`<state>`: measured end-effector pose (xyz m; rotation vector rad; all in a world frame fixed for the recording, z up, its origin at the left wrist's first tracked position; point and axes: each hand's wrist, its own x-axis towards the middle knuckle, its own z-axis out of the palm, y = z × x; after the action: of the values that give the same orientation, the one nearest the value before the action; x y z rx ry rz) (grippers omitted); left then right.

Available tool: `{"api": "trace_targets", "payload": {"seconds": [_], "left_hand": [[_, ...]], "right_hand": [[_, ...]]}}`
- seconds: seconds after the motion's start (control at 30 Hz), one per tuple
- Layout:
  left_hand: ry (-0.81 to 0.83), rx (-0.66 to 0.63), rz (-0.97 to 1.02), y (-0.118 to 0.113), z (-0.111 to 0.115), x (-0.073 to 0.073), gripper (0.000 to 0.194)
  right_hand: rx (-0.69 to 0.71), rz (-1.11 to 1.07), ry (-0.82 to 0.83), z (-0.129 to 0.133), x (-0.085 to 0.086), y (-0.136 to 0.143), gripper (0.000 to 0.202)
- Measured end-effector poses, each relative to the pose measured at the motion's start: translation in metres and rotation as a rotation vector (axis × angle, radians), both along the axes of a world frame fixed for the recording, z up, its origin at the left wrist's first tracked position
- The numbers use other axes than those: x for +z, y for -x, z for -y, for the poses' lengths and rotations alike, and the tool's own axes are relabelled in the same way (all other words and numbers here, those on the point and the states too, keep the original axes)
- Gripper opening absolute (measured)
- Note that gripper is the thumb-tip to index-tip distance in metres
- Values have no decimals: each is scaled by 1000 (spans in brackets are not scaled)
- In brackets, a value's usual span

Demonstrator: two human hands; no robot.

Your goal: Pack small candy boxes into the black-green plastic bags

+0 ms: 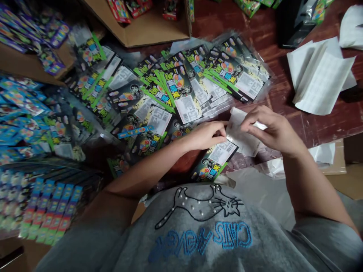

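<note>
My left hand (208, 135) is closed, its fingers curled at the top edge of a black and green printed bag (208, 168) with a white barcode label. Its fingertips lie between that bag and a whitish sticker sheet (246, 141); whether they pinch anything is hidden. My right hand (269, 126) is closed over the sheet, thumb against fingers, and a white curled part of it shows in the grip. Further up, many similar flat bags (184, 92) lie overlapping in a pile.
Cardboard boxes (159, 36) with small colourful packets stand at the back left. Blue packets (22, 113) and stacked striped boxes (52, 207) are on the left. Folded white sheets (323, 81) and a black object (295, 24) lie at the right on the reddish table (280, 105).
</note>
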<state>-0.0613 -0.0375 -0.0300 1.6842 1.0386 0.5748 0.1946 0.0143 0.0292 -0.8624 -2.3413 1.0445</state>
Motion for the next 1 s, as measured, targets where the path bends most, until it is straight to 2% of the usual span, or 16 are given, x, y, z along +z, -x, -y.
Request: {"api": "trace_targets", "payload": {"seconds": [0.07,0.13,0.2,0.27,0.37,0.43,0.57,0.63,0.7,0.8,0.9,1.0], "left_hand": [[29,39,39,6,6,5,4],[64,61,86,12,12,12,8],[89,70,129,16,18,19,9],[105,85,155,18,23,26,10],[119,118,161,20,29,32,11],[124,145,150,23,32,33,10],[115,166,150,32,37,31,8],[105,160,160,37,41,30,8],[99,154,166,41,45,30,8],[104,161,180,43,52,32,9],[151,162,219,45,58,32,13],[159,162,222,61,61,30,21]], "right_hand": [[-53,-147,296,10,10,3,15],[-57,-193,550,18,11,10,33],[1,-189,686,25,5,20,48],[31,-174,711,29,-3,29,53],[4,-152,617,39,-11,39,59],[-69,-115,412,48,-13,42,60],[-187,44,-103,73,-19,45,39],[-192,72,-232,84,-24,47,38],[-193,61,-259,93,-30,50,48],[-213,68,-213,101,-36,57,58],[-202,98,-183,104,-35,63,64],[-146,88,-141,104,-31,61,74]]}}
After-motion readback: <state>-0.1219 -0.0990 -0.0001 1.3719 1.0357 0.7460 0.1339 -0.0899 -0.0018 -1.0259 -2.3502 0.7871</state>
